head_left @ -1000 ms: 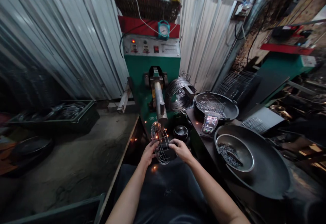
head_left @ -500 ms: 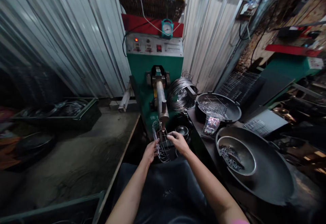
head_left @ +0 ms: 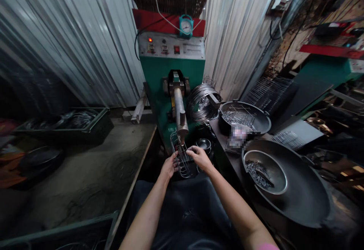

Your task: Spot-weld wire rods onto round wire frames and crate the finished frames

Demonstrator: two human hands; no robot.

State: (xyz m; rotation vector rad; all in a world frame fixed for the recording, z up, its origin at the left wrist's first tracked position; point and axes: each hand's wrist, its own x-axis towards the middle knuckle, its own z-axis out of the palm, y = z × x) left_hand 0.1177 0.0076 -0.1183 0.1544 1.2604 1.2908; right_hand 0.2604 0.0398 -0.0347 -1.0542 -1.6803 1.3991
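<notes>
A wire rack (head_left: 184, 169) made of thin bent metal rods is tilted under the vertical electrode (head_left: 182, 138) of a green spot-welding machine (head_left: 153, 70). My left hand (head_left: 170, 165) grips the rack's left side, its fingers closed around the wires. On the other side, my right hand (head_left: 199, 157) has thumb and forefinger pinched together at the rack's right edge. What lies between those fingertips is too small to make out. The electrode tip sits close above the rack's wires; I cannot tell whether they touch.
A coil of wire (head_left: 200, 104) hangs on the machine's right. Beyond it stand a pan of wire pieces (head_left: 264, 130) and a large black pan (head_left: 309, 204) with a metal bowl (head_left: 281, 183) of small metal parts. A green crate (head_left: 96, 127) lies on the left floor.
My left hand has turned the wire rack slightly, so more of its wires face me. The right hand keeps its pinch in nearly the same place. The view has shifted a little.
</notes>
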